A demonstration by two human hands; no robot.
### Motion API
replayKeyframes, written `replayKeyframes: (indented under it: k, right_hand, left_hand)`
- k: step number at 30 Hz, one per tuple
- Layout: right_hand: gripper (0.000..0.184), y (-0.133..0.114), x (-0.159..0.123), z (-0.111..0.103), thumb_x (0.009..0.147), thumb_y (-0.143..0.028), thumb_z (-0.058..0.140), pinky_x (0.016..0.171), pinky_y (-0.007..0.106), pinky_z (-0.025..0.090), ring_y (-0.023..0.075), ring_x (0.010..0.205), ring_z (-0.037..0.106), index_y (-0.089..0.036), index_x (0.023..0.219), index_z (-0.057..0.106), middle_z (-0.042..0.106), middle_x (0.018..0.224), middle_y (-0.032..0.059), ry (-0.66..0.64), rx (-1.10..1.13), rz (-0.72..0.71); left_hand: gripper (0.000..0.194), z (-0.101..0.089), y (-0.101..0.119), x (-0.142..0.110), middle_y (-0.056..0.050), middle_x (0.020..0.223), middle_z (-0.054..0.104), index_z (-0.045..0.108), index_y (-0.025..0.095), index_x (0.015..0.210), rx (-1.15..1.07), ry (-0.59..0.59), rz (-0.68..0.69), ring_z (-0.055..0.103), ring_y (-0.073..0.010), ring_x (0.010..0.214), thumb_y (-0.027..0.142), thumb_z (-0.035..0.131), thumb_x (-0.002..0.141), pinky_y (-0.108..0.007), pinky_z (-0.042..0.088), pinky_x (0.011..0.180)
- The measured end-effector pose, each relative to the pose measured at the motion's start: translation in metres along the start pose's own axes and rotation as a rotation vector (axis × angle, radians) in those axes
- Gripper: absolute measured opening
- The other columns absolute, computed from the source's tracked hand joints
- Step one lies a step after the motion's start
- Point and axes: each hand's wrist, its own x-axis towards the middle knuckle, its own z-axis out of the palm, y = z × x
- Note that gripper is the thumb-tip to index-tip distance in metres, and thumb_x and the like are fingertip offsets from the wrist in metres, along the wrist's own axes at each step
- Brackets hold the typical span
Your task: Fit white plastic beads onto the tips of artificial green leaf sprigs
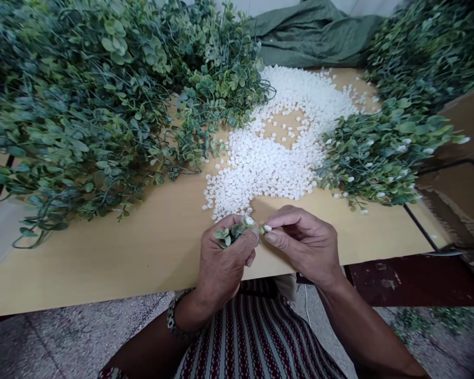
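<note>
Left hand (pixel 226 259): fingers clamped on a sprig (pixel 225 238), leaves poking out over the thumb side. Right hand (pixel 310 245): thumb and forefinger pinched on a white bud (pixel 267 228), at a stem tip just beside the left fingers. Both hands at the near edge of the surface (pixel 142 252), just in front of the loose pile (pixel 260 168).

Risks, as I judge them: the bud is small and looks smooth, so a loose pinch could drop it, perhaps over the edge. Pushing off-line might bend the thin stem; squeezing hard might crease leaves. A wrist swung forward could scatter the pile. Trailing stems of the left heap (pixel 82 116) could snag a sleeve.

Materials: leaves rounded, dull green, plastic-looking; stems wiry. Buds rounded, matt white. Right bunch (pixel 383 152) carries scattered white tips. Behind, a creased green cloth (pixel 316 34); far right, brown cardboard (pixel 464 121), edge ragged.
</note>
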Motion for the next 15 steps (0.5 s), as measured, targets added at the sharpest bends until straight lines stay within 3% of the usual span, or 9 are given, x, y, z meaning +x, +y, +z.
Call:
replayKeyframes:
  k: [9, 15]
  right_hand:
    - [0.017, 0.0026, 0.0002, -0.0002, 0.077, -0.007, 0.069, 0.063, 0.023, 0.048, 0.0095, 0.07, 0.06, -0.02, 0.089, 0.067, 0.064, 0.076, -0.0015, -0.006, -0.109, -0.113]
    - [0.021, 0.0035, -0.0008, 0.0009, 0.078, -0.004, 0.066, 0.065, 0.024, 0.05, 0.0109, 0.075, 0.061, -0.02, 0.092, 0.065, 0.065, 0.078, -0.0007, 0.009, -0.287, -0.259]
  left_hand:
    - [0.015, -0.0046, -0.0041, 0.001, 0.006, 0.047, 0.042, 0.058, 0.016, 0.06, 0.125, 0.024, 0.093, 0.032, -0.0062, 0.041, 0.023, 0.065, 0.072, -0.021, 0.028, 0.038]
    - [0.011, -0.0015, -0.0037, 0.0008, 0.007, 0.046, 0.042, 0.058, 0.017, 0.061, 0.156, 0.076, 0.079, 0.033, -0.0063, 0.038, 0.022, 0.065, 0.069, -0.021, 0.028, 0.036]
